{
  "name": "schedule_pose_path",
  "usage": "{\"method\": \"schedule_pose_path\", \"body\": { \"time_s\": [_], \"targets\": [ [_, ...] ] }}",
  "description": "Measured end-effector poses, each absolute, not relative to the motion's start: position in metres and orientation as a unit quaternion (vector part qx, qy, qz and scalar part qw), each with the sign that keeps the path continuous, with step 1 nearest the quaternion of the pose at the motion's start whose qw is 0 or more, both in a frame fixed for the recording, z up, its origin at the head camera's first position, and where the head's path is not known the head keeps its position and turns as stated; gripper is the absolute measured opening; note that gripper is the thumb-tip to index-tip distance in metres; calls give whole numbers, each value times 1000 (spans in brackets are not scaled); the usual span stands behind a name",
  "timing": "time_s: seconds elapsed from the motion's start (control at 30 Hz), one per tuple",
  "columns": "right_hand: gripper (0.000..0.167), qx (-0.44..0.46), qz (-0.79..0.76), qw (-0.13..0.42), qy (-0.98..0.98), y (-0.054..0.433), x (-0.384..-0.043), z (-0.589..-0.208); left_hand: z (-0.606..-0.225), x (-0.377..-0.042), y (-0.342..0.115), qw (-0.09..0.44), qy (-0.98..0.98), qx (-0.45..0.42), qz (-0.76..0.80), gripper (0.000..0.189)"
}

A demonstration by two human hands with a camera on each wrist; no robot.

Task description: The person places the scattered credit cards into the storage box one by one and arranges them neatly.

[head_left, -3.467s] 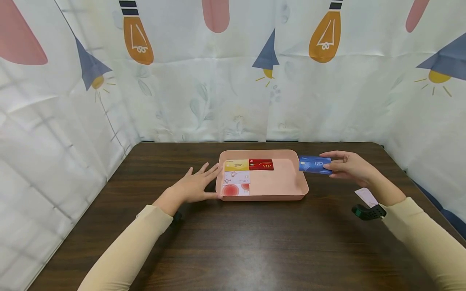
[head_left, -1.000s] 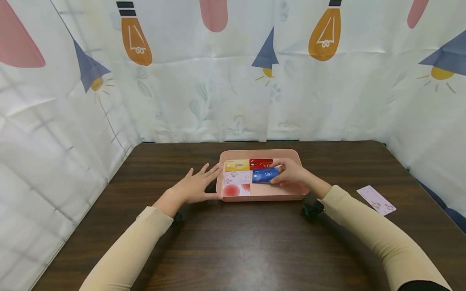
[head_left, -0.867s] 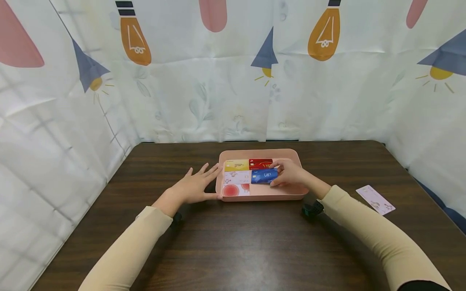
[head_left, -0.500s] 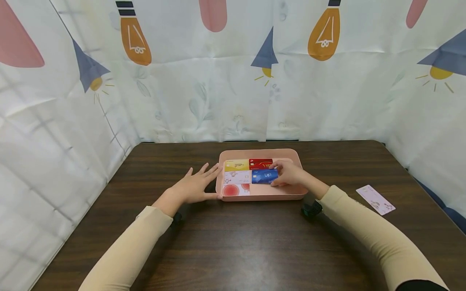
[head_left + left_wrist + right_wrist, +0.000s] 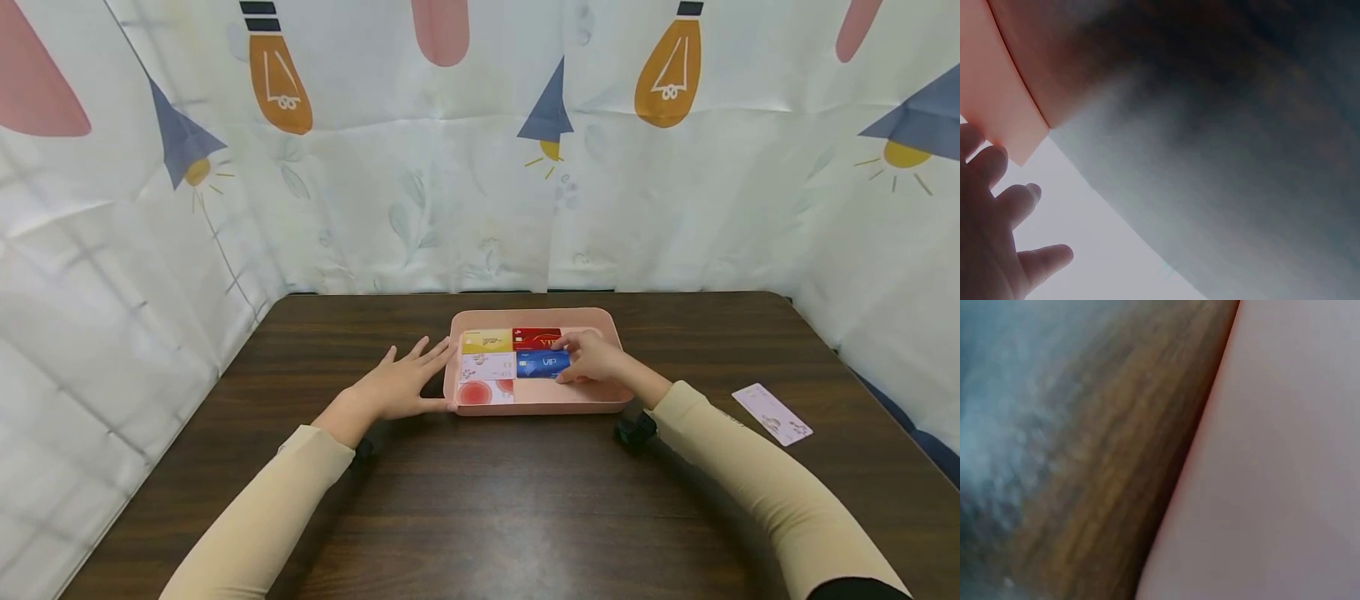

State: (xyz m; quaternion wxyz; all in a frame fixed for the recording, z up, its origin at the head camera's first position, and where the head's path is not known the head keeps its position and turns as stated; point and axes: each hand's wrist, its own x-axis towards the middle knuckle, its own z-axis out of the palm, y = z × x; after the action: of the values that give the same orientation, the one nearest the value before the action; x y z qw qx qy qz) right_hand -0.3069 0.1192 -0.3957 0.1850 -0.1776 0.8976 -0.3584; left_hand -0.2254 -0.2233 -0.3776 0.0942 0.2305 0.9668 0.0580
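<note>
In the head view a pink tray point(image 5: 577, 398) holds several cards. My right hand point(image 5: 594, 358) pinches the right end of a blue VIP card point(image 5: 542, 364) low in the tray, just in front of a red VIP card point(image 5: 535, 337). To the left lie a yellow card point(image 5: 487, 340), a white flowered card point(image 5: 487, 366) and a white card with red circles point(image 5: 480, 392), stacked in a column. My left hand point(image 5: 401, 385) has its fingers spread and touches the tray's left side. The left wrist view shows its fingers beside the tray's wall point(image 5: 1004, 81).
A pale pink card point(image 5: 772, 414) lies on the dark wooden table point(image 5: 465, 500), right of the tray and beyond the right forearm. A patterned white curtain point(image 5: 465, 200) hangs behind the table and along its sides.
The right hand brought the blue card leftward from beyond the tray's right side into the tray, beside the white flowered card. Lately it shifted only slightly. The left hand stayed at the tray.
</note>
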Motion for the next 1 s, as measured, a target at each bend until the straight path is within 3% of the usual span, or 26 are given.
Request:
{"method": "schedule_pose_path", "body": {
  "time_s": [1.0],
  "targets": [
    [54, -181, -364, 197, 892, 118, -307, -394, -376, -225, -223, 94, 967, 230, 54, 102]
  ]
}}
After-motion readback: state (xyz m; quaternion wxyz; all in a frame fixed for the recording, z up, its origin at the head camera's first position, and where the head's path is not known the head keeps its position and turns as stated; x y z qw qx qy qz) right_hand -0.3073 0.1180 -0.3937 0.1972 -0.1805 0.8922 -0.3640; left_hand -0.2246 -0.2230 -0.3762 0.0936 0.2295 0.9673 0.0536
